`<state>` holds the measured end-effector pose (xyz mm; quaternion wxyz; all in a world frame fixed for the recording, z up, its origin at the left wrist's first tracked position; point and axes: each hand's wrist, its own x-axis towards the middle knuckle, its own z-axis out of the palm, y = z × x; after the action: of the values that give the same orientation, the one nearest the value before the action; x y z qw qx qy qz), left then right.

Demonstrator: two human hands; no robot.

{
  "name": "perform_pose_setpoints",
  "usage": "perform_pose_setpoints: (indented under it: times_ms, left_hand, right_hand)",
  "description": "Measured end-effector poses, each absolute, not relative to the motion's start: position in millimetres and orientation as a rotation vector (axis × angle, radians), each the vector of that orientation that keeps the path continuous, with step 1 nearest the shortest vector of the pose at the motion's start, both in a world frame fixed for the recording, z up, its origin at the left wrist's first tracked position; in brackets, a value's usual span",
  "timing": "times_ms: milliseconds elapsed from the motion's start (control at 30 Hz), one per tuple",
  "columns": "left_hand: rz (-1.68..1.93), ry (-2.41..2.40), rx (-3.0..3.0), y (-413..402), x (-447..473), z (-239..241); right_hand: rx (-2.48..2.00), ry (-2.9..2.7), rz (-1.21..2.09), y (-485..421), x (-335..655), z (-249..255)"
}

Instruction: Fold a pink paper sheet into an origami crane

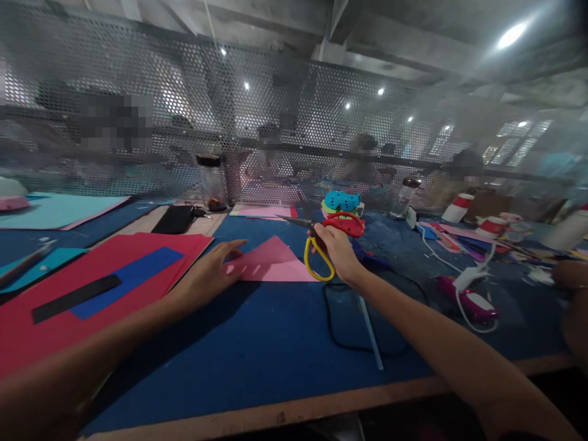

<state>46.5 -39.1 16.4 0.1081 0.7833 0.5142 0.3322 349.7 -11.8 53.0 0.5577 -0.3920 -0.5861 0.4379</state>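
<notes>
A pink paper triangle [275,262] lies on the blue table top, its point facing away from me. At its left corner rests my left hand [215,269], fingers stretched out and apart, with nothing gripped. My right hand [334,250] is closed around a pair of scissors [312,230] just above the triangle's right side. One scissor handle loop is yellow, the other red, and the blades point left. Left of my left hand are red paper sheets [151,245] bearing a blue strip [151,275] and a black strip [76,299].
A perforated metal screen [285,116] stands behind the table. Near it are a glass jar [212,184], a black phone-like object [174,219] and a blue tape roll [342,200]. A glue stick [371,334] and a magenta glue gun [468,300] with cords lie right.
</notes>
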Motion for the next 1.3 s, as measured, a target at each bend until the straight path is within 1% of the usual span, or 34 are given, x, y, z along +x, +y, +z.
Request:
perform_pose_setpoints:
  times_ms: [233, 400, 600, 800, 1133, 1300]
  left_hand:
    - [0.993, 1.494, 2.29, -43, 46, 25]
    - [0.987, 1.564, 2.122, -43, 40, 31]
    - [0.979, 1.454, 1.906, -40, 38, 30]
    - [1.018, 1.328, 1.939, -34, 39, 26]
    - [1.118, 1.365, 1.842, -18, 17, 34]
    - [1.136, 1.379, 1.814, -20, 17, 32]
  right_hand:
    - [-0.894, -1.45, 1.145, -12, 354, 59]
    - [-0.905, -1.572, 1.224, -10, 364, 68]
    - [-0.97, -1.597, 1.228, -8, 368, 70]
    - [-1.004, -1.629, 1.247, -4, 370, 65]
    - [-1.159, -1.77, 1.325, 0, 381, 74]
    - [-1.2, -1.902, 1.423, 6, 394, 71]
